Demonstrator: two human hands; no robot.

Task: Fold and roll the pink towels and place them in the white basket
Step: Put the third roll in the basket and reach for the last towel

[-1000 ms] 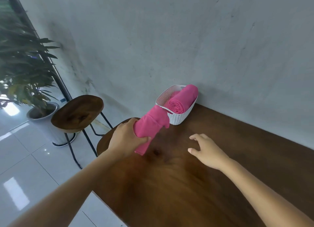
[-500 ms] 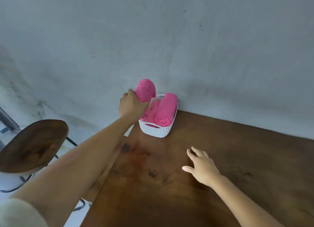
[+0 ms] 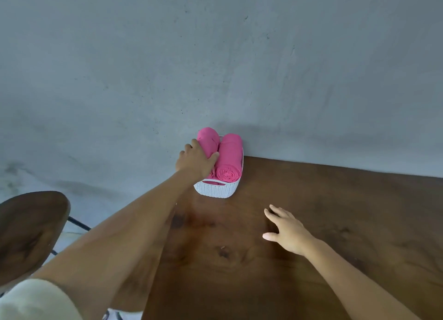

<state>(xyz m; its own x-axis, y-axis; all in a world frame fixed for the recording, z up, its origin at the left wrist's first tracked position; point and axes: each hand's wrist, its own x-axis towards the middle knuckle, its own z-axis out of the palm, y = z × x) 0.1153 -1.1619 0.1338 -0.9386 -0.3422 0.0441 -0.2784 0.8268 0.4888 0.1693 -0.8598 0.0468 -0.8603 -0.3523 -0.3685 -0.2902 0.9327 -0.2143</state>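
Observation:
A white woven basket (image 3: 215,190) stands at the far edge of the brown table, against the grey wall. Two rolled pink towels lie side by side in it. My left hand (image 3: 195,161) grips the left roll (image 3: 208,138), fingers over its outer side and thumb between the two rolls. The right roll (image 3: 230,156) lies free with its spiral end facing me. My right hand (image 3: 286,231) rests flat on the table, well in front and to the right of the basket, fingers spread and holding nothing.
The dark wooden table (image 3: 311,223) stretches right and toward me. A round wooden stool (image 3: 28,233) on black metal legs stands off the table's left edge. The grey wall (image 3: 215,55) rises directly behind the basket.
My left hand carried the rolled towel from above the table's left edge up into the basket and lowered it beside the other roll. My right hand stayed on the table.

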